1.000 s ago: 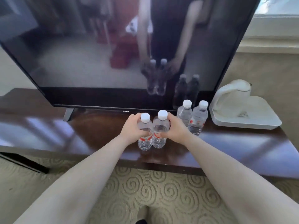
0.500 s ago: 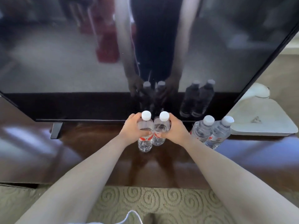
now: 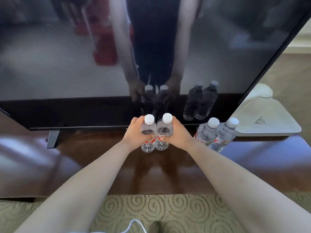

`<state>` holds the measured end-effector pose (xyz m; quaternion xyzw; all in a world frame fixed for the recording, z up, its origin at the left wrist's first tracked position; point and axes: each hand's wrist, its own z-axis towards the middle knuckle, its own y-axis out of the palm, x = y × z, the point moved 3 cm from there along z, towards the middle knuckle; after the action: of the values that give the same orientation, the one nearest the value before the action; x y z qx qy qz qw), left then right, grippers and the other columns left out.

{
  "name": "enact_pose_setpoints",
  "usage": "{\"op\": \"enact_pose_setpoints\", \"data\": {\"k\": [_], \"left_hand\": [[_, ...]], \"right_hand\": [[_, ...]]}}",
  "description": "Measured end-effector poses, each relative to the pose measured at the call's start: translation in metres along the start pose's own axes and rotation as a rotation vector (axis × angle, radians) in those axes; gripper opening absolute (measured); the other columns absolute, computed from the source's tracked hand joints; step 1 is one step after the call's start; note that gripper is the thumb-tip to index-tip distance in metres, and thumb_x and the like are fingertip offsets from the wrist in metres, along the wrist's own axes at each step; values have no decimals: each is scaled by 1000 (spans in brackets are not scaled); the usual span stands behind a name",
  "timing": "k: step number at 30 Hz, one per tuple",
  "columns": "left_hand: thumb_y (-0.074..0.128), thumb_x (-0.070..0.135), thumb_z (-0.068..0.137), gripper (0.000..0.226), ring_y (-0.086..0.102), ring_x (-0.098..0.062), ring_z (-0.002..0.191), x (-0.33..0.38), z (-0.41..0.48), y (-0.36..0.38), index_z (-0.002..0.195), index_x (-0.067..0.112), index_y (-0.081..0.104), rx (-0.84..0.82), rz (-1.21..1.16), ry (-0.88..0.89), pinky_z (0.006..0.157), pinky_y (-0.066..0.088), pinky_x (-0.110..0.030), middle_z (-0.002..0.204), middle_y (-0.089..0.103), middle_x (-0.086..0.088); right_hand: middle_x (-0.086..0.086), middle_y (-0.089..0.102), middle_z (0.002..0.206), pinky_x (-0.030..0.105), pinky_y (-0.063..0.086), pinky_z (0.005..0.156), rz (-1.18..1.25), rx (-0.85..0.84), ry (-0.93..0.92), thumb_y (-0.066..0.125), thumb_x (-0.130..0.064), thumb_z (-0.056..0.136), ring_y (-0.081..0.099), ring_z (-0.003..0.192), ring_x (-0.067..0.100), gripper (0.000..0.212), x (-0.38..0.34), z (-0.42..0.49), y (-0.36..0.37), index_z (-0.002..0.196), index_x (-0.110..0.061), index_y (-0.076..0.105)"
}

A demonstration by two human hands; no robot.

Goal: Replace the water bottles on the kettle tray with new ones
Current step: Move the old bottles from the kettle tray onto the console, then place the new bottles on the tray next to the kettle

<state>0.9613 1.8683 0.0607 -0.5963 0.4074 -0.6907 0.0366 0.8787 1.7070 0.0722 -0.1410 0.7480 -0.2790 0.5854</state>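
Two clear water bottles with white caps and red labels stand side by side near the middle of the dark wooden table (image 3: 84,165). My left hand (image 3: 134,133) grips the left bottle (image 3: 148,132); my right hand (image 3: 178,135) grips the right bottle (image 3: 164,130). Both bottles are partly empty at the top. Two more bottles, one (image 3: 207,132) beside the other (image 3: 224,135), stand untouched to the right, next to the white kettle tray (image 3: 269,121). The white kettle (image 3: 262,91) on the tray is mostly hidden behind the television.
A large black television (image 3: 67,64) stands close behind the bottles on a thin leg (image 3: 53,138), reflecting me and the bottles. Patterned carpet (image 3: 159,212) lies below the table's front edge. A white cable (image 3: 134,224) hangs at the bottom.
My head has moved closer to the table and leftward, so the tray slid to the right edge of view. Both hands kept their grip on the two bottles, which stayed put.
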Motion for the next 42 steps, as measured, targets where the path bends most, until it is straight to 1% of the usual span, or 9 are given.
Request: {"op": "enact_pose_setpoints", "data": {"k": [6,12,16,21,29,32,35,40,42], "left_hand": [[83,23,67,98,39,-24,131,17,-15,1,146,38,28,19,-35,-47,105,42,-45,139,38,-4],[73,32,74,90,19,-31,146,42,-45,13,151,28,27,283,316,219,120,0,-55,150,26,-12],[68,22,79,66,32,-39,141,79,-60,33,140,22,44,344,427,516,119,11,-59,144,40,-17],[68,13,82,61,44,-37,136,123,-76,80,140,14,51,255,451,743,111,35,-46,145,48,-20],[72,32,83,96,17,-16,149,133,-74,148,156,28,9,10,150,275,112,29,-32,163,11,-1],[78,25,79,105,12,-12,149,129,-64,154,157,24,6,-33,-8,149,111,18,-26,163,11,-1],[82,21,74,110,15,-17,150,125,-45,157,157,23,9,-81,-76,91,114,18,-29,163,15,-3],[88,14,67,107,43,-13,133,121,-11,158,152,26,23,-160,-189,3,109,35,-31,145,43,2],[87,12,67,95,53,-2,117,118,-1,161,140,38,32,-226,-198,19,98,41,-24,127,54,13]], "right_hand": [[8,21,156,36,34,113,51,-52,33,82,-11,74,34,140,25,115,1,-12,7,155,-24,2],[8,-4,162,36,27,117,3,-53,14,82,-11,73,12,150,26,129,11,-37,-1,154,-27,-17],[7,2,164,34,29,114,-130,-43,-38,73,-10,80,17,149,26,111,21,-63,-20,156,-26,-6],[4,50,136,33,49,94,-277,60,-220,61,-9,85,56,119,23,63,39,-99,-57,144,-17,39],[-6,65,88,43,54,84,-251,38,-52,63,-19,81,63,84,20,16,106,-136,-131,96,-19,59],[-10,55,80,36,47,67,-262,38,42,72,-29,78,54,70,15,34,122,-132,-152,94,-20,44],[-8,47,94,31,39,68,-292,69,90,78,-30,75,51,79,16,53,132,-117,-161,105,-19,35],[4,22,151,43,37,112,-108,110,174,85,-26,66,33,136,25,115,127,-84,-165,151,-22,9],[6,38,145,50,40,110,-77,59,138,85,-21,65,40,133,26,101,122,-71,-164,147,-21,26]]}}
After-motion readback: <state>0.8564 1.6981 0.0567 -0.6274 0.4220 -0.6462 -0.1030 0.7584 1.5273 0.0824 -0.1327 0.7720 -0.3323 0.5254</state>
